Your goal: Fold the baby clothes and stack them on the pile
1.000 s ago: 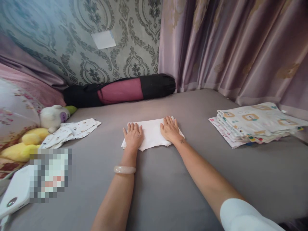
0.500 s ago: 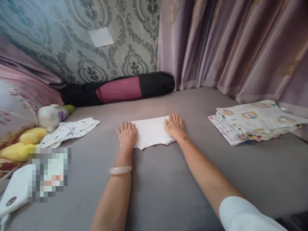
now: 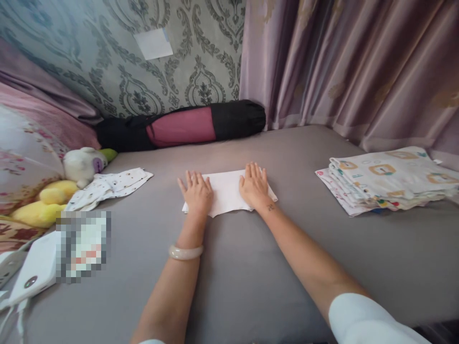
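A folded white cloth lies flat on the grey bed sheet in the middle of the view. My left hand rests palm down on the cloth's left part, fingers stretched out; a pale bangle sits on that wrist. On the cloth's right part my right hand presses flat, fingers together and straight. Neither hand grips anything.
A stack of folded patterned cloths sits at the right. A small dotted garment and plush toys lie at the left. A black and maroon roll bag lies against the wall, curtains hang behind, and a white device is near left.
Both hands slid outward over the cloth, then came back inward toward its middle. The cloth stays flat in place.
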Demonstrator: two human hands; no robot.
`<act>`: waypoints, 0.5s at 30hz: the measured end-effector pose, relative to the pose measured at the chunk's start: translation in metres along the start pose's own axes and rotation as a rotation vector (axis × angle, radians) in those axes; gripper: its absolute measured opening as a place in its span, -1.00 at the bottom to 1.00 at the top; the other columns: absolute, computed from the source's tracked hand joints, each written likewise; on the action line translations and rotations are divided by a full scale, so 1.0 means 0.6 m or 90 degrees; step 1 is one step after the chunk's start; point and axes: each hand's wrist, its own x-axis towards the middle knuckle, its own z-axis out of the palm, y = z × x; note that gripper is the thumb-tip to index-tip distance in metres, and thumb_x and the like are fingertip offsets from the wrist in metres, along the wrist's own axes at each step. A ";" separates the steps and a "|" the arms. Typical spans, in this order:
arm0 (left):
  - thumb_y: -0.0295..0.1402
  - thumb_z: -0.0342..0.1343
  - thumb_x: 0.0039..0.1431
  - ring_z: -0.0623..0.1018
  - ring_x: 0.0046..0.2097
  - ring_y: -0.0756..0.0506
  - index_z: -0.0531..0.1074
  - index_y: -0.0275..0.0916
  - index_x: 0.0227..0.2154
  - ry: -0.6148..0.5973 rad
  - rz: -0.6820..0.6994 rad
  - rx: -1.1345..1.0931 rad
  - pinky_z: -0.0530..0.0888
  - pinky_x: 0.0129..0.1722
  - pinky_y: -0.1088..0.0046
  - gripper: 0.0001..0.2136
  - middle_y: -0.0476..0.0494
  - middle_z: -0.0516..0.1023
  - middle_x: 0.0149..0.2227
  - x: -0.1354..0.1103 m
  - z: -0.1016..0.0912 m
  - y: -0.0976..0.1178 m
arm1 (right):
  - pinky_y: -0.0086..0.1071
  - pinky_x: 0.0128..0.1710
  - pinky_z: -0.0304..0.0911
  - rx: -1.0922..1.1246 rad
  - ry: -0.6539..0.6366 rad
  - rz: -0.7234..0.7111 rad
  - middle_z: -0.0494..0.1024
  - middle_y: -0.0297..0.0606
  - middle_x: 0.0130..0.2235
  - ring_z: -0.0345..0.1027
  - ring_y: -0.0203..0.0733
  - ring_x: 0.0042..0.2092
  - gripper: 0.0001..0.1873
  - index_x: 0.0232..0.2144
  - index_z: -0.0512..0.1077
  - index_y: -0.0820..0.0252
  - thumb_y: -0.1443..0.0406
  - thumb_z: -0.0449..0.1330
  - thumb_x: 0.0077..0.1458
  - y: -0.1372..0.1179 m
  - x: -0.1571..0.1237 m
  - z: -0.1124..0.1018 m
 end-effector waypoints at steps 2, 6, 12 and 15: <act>-0.24 -0.38 0.35 0.01 0.38 -0.26 0.22 -0.47 0.22 0.013 0.049 -0.006 -0.15 0.34 -0.04 -0.45 -0.40 0.20 0.29 -0.011 0.000 0.032 | -0.08 0.32 -0.37 0.019 -0.002 -0.055 0.03 0.04 0.35 -0.21 0.00 0.37 -0.37 0.30 0.04 0.52 0.24 -0.21 0.29 -0.028 -0.013 0.003; -0.25 -0.33 0.34 0.02 0.37 -0.30 0.20 -0.54 0.22 -0.066 0.075 -0.011 -0.07 0.33 -0.04 -0.45 -0.46 0.17 0.30 -0.028 0.016 0.061 | -0.08 0.32 -0.34 0.032 -0.045 -0.080 0.04 0.05 0.35 -0.20 0.00 0.37 -0.38 0.29 0.06 0.54 0.24 -0.20 0.29 -0.048 -0.028 0.019; -0.19 -0.34 0.34 0.06 0.36 -0.33 0.22 -0.56 0.20 -0.065 0.061 -0.008 -0.02 0.31 -0.04 -0.41 -0.51 0.20 0.28 -0.030 0.030 0.056 | -0.08 0.32 -0.31 0.028 -0.069 -0.065 0.02 0.05 0.35 -0.21 0.01 0.37 -0.37 0.29 0.06 0.53 0.22 -0.21 0.30 -0.041 -0.029 0.028; -0.17 -0.33 0.34 0.09 0.35 -0.33 0.23 -0.55 0.19 -0.048 0.062 -0.013 -0.04 0.31 -0.01 -0.42 -0.50 0.22 0.27 -0.031 0.021 0.054 | -0.07 0.32 -0.31 0.028 -0.088 -0.063 0.01 0.06 0.36 -0.23 0.01 0.38 -0.36 0.30 0.05 0.53 0.22 -0.21 0.29 -0.043 -0.027 0.022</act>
